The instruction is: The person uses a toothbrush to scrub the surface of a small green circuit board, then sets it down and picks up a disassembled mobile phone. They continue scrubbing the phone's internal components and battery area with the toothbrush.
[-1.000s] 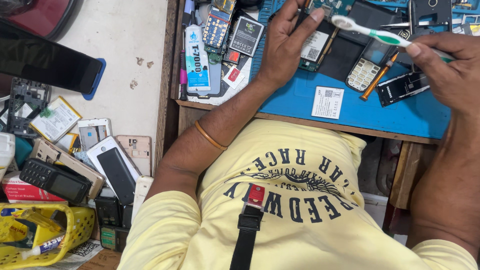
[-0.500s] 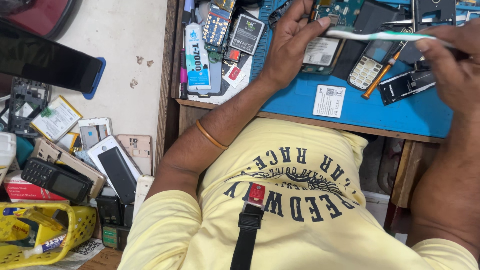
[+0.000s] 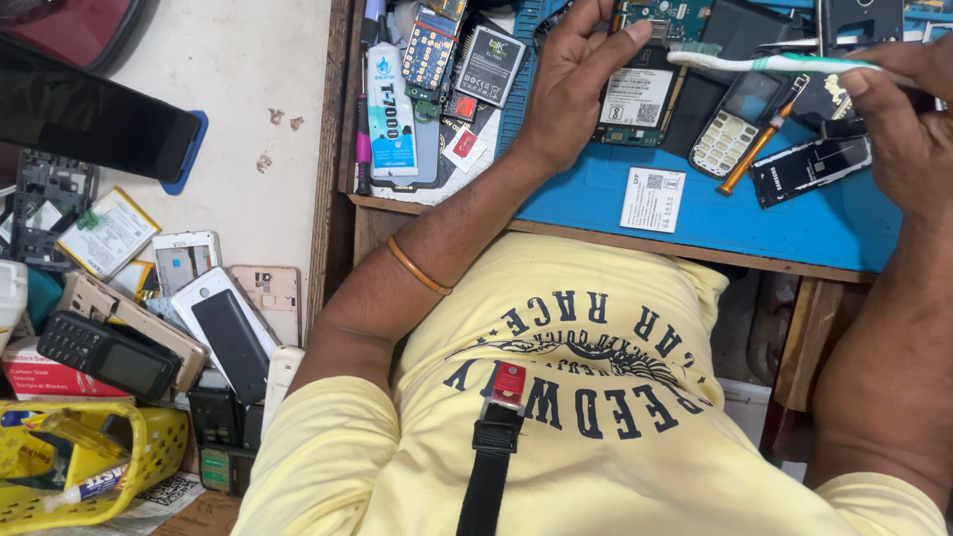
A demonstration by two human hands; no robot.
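While the left hand (image 3: 571,84) presses a circuit board (image 3: 640,84), the right hand's (image 3: 908,124) grip holds a toothbrush (image 3: 764,62).

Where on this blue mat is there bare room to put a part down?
Free: the blue mat along its near edge, right of the white label and below the black phone shell. Crowded: the far strip around the left hand, circuit board and keypad phone.

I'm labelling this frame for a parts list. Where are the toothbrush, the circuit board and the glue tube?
toothbrush (image 3: 784,64), head view, middle of its green and white handle.
circuit board (image 3: 663,12), head view, bare green top part.
glue tube (image 3: 390,109), head view, middle of its white body.
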